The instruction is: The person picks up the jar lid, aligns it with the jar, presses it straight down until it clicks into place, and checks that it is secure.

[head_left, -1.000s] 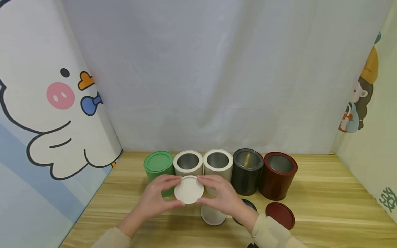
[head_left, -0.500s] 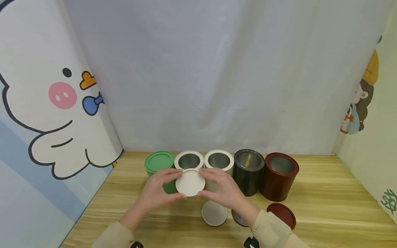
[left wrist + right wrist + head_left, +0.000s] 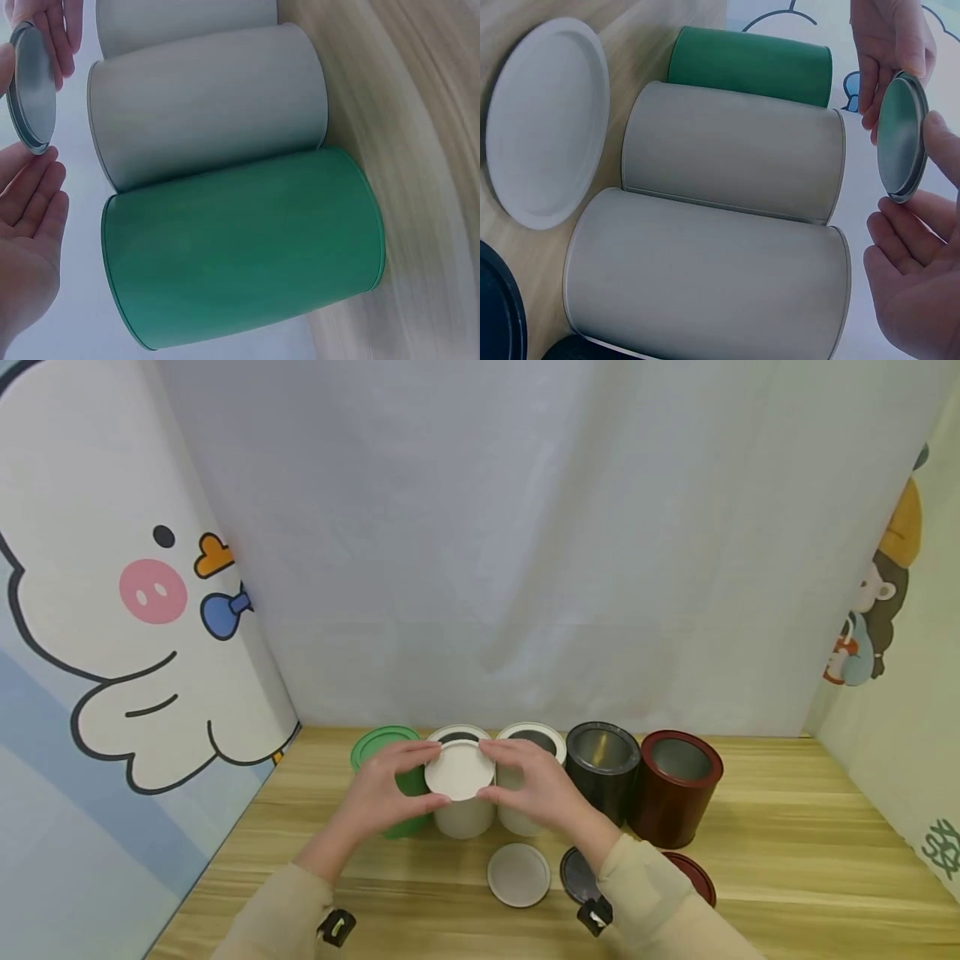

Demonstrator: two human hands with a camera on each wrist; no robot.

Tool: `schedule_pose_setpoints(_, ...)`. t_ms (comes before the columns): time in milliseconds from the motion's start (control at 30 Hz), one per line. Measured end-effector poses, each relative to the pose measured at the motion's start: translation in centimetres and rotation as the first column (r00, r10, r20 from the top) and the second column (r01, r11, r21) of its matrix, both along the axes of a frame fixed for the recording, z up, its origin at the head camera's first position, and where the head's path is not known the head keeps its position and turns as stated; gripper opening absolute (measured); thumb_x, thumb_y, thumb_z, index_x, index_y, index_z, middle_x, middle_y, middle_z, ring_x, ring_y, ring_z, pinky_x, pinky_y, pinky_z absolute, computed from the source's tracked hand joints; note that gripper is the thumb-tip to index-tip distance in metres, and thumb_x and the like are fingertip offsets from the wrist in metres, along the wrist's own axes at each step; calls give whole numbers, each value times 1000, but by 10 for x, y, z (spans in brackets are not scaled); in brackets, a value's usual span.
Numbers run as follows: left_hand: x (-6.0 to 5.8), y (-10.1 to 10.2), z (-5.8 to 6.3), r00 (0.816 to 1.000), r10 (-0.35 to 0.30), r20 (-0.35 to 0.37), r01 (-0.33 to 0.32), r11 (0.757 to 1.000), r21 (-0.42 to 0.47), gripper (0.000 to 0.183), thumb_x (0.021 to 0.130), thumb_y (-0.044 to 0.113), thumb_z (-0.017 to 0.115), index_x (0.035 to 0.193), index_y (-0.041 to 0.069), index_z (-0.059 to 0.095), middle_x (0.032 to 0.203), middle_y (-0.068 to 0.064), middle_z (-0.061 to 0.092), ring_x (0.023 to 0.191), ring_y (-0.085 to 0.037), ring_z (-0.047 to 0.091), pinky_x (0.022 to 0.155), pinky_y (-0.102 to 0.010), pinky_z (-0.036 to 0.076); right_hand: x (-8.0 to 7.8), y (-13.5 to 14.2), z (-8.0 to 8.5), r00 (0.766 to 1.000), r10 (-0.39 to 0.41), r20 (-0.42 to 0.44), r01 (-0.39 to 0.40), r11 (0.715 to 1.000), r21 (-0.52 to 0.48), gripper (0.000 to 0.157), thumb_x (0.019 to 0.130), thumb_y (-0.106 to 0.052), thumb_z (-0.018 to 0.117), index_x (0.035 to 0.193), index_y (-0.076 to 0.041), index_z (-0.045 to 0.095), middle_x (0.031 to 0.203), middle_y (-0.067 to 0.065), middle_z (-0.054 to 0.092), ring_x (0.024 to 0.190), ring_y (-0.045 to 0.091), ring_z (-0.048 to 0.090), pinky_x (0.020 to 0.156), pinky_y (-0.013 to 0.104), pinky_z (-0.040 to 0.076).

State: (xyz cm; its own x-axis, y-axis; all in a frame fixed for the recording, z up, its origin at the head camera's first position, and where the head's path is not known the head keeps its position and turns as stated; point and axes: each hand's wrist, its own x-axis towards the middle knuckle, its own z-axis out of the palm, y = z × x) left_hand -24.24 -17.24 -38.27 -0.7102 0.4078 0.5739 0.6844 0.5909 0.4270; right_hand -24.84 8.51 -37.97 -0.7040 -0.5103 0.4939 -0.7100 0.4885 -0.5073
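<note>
A round white lid [image 3: 460, 770] is pinched at its edges between both hands. My left hand [image 3: 386, 787] holds its left side, thumb at the near edge and fingers at the far edge; my right hand [image 3: 536, 787] grips the right side the same way. In the head view the lid overlaps the open mouth of a white can [image 3: 463, 821], second from the left. Both wrist views show the lid's silvery underside [image 3: 901, 139] above that can's rim, with a gap between. A second open white can [image 3: 519, 823] stands beside it on the right, partly behind my right hand.
A lidded green can [image 3: 384, 747] stands at the row's left end; an open black can [image 3: 596, 793] and an open dark red can [image 3: 663, 810] stand at the right. White [image 3: 518, 875], black [image 3: 577, 875] and dark red [image 3: 696, 877] lids lie in front. A grey curtain [image 3: 480, 568] hangs behind.
Both hands have carried the white lid forward, from in front of the second can to over its mouth. The cans and the loose lids have stayed in place.
</note>
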Motion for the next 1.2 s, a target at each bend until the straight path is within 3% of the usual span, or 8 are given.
schedule_pose_setpoints(200, -11, -2, 3, 997, 46, 65, -44, 998, -40, 65, 71, 31, 91, 125, 3, 69, 125, -11, 66, 119, -33, 57, 100, -51, 46, -12, -2, 2, 999, 4, 44, -5, 1000, 22, 60, 86, -22, 79, 138, 0, 57, 137, 15, 58, 126, 34, 52, 104, 48, 43)
schedule_pose_setpoints(567, -30, 0, 4, 986, 71, 153, -63, 997, -53, 63, 76, 30, 88, 128, 2, 67, 129, -13, 63, 123, -36, 54, 100, -53, 46, -32, -6, 4, 994, -2, 109, -5, 998, 59, 59, 90, -20, 74, 139, 4, 53, 140, 19, 54, 130, 36, 49, 106, 48, 41)
schedule_pose_setpoints(867, -43, -3, 5, 987, 65, 149, -50, 993, -103, 63, 76, 32, 87, 128, 3, 66, 130, -16, 62, 123, -38, 54, 98, -54, 47, -43, -10, 3, 988, -18, 151, 3, 995, 99, 59, 92, -22, 73, 142, 3, 51, 143, 18, 52, 133, 36, 46, 109, 48, 38)
schedule_pose_setpoints(1200, -50, -3, 3, 979, 90, 185, -64, 988, -143, 64, 77, 34, 86, 130, 4, 66, 131, -16, 61, 126, -38, 51, 100, -55, 45, -51, -11, 1, 985, -36, 169, 11, 989, 146, 59, 93, -23, 71, 142, 2, 50, 144, 19, 50, 135, 36, 44, 110, 48, 36)
